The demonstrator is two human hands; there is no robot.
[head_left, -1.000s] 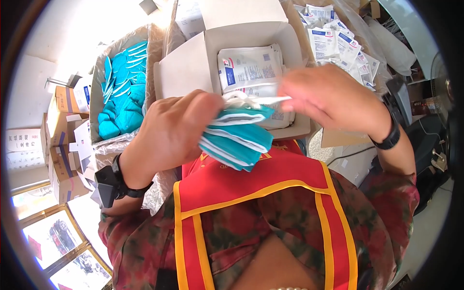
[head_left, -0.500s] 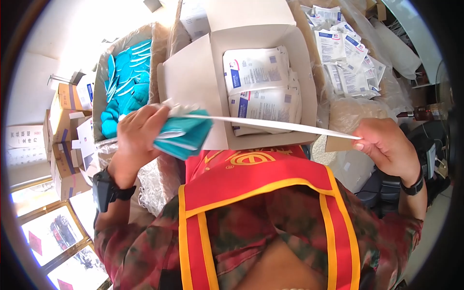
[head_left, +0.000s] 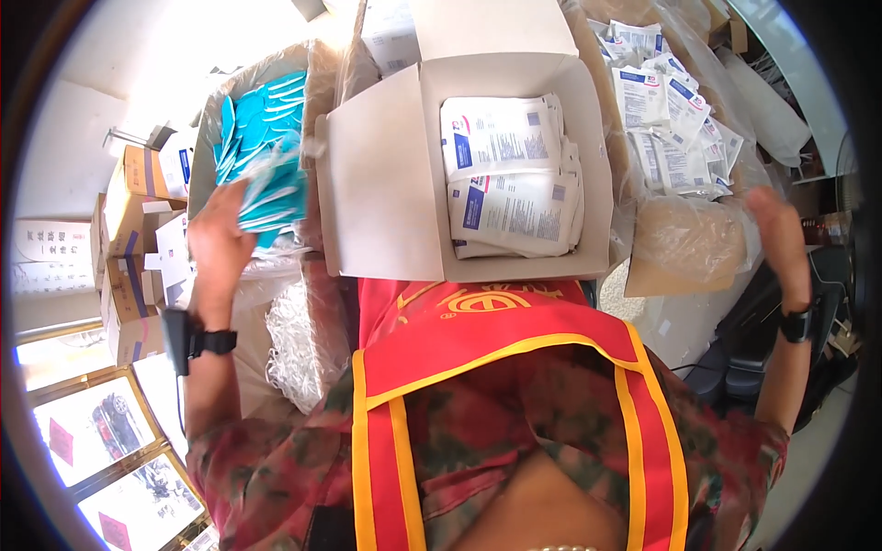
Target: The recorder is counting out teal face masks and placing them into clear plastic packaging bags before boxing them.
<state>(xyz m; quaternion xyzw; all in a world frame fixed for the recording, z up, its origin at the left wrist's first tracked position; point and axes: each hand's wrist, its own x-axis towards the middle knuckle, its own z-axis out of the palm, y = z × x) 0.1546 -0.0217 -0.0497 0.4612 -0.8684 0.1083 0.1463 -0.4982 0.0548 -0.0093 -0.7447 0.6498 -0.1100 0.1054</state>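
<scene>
At the left, my left hand (head_left: pixel 219 241) is over the near end of a lined carton (head_left: pixel 317 101) filled with teal folded masks (head_left: pixel 264 110). Right at its fingertips are blurred teal masks with whitish straps (head_left: pixel 274 174); motion hides whether the fingers still grip them. My right hand (head_left: pixel 779 234) is in the air at the right, beside the near edge of a carton of white sealed packets (head_left: pixel 684 110). Its fingers are smeared, and nothing shows in them. Between the hands, an open white box (head_left: pixel 378 184) contains stacked white packets (head_left: pixel 510 211) with blue print.
Clear plastic film (head_left: pixel 694 234) covers the right carton's near end. Below the left carton lies a bundle of white straps (head_left: pixel 299 340). Brown and white cartons (head_left: pixel 129 248) are piled at the far left. A black chair (head_left: pixel 753 367) stands at the lower right.
The white strap stretched between my hands is gone from there. My left hand has moved left and down to the teal masks' carton; my right hand has moved outward and up.
</scene>
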